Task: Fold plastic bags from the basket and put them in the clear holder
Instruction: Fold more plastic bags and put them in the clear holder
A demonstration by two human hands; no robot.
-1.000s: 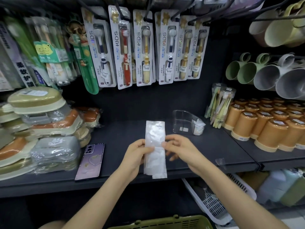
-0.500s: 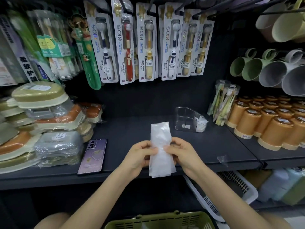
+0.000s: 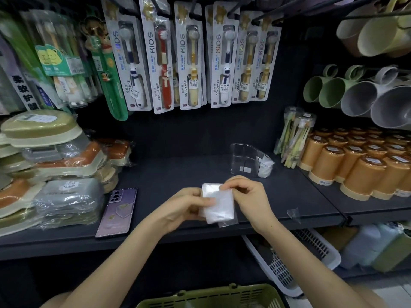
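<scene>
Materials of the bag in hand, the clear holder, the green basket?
Plastic bag: thin translucent film, glossy, creased. Clear holder: rigid transparent plastic, probably acrylic; shelf shows through. Green basket: moulded plastic, matte, slotted wall.

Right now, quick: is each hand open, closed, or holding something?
Left hand: grips the folded plastic bag.
Right hand: pinches the same bag at its top edge.

This is a shop aisle. Above the dark shelf [image 3: 178, 172], carded kids' toothbrushes [image 3: 164, 63] hang on pegs, some with price stickers. Shrink-wrapped soap boxes [image 3: 55, 165] are stacked at the shelf's left end. Rows of labelled orange cups [image 3: 355, 167] stand to its right, with mugs [image 3: 355, 96] hung above them.
</scene>
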